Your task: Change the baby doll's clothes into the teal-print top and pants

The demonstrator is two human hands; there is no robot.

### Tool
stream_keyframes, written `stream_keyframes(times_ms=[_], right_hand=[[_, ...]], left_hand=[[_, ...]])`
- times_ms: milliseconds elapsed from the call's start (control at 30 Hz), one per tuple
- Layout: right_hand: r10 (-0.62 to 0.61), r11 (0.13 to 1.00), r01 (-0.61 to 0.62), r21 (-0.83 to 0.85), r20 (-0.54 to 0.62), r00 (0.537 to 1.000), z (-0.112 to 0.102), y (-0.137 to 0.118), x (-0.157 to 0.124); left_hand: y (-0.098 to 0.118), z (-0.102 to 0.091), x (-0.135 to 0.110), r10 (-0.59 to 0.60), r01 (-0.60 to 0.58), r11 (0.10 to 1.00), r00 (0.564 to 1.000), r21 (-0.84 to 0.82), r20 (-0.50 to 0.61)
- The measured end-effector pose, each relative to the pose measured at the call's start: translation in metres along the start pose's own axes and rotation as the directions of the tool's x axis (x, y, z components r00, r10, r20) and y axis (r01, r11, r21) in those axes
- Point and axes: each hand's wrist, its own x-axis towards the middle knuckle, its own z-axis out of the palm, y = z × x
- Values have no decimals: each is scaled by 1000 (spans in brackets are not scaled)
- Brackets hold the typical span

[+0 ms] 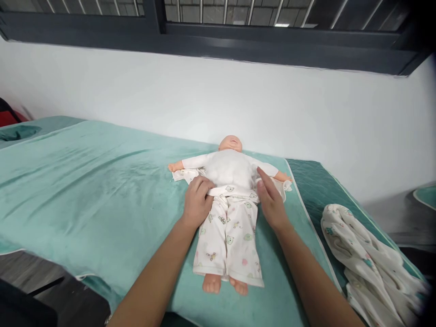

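Observation:
A baby doll (230, 143) lies on its back, head towards the wall, arms spread and bare feet towards me. A plain white garment covers its chest and arms, and white printed pants (227, 240) cover its legs. At the waistband's left side, the fingers of my left hand (197, 202) are curled and closed on the cloth. My right hand (271, 200) is by the other side of the waist, fingers stretched out, thumb side near the waistband. White printed cloth (186, 175) shows under both doll arms; its middle is hidden beneath the body.
The doll rests on a light green padded sheet (102, 190) spread over a table or bed. A crumpled white printed cloth (368, 259) lies at the right on a darker green cover (308, 181). Behind are a white wall (163, 95) and a dark-framed barred window (218, 43).

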Motion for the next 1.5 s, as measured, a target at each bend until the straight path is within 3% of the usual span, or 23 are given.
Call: stream_keyframes(times_ms=[100,433,567,667,800,900,1067,1267,1500], right_hand=[[-25,998,30,-49,106,994,9,1,7],[-27,971,66,-228,169,985,13,1,46],[94,991,-64,-120,262,961,10,9,41],[119,992,-106,-74,212,970,9,11,32],[-74,996,77,-39,64,995,6,11,28],[-139,988,137,-76,-22,990,6,17,31],[-100,977,119,-177,109,989,10,33,35],[54,988,-22,-152,206,977,11,36,42],[-30,988,42,-146,79,996,12,35,41]], left_hand=[[0,1,0,-1,1,1000,1000,-7,-6],[-3,3,0,-27,27,1000,999,-6,17],[-2,2,0,-35,35,999,999,-6,23],[-1,2,1,-41,41,999,999,-7,20],[-2,2,2,-39,39,999,999,-20,9],[-1,1,2,-39,39,999,999,-25,7],[0,1,3,-48,49,998,999,-32,11],[0,1,4,-70,70,997,997,-38,26],[0,1,4,-95,96,995,995,-36,31]])
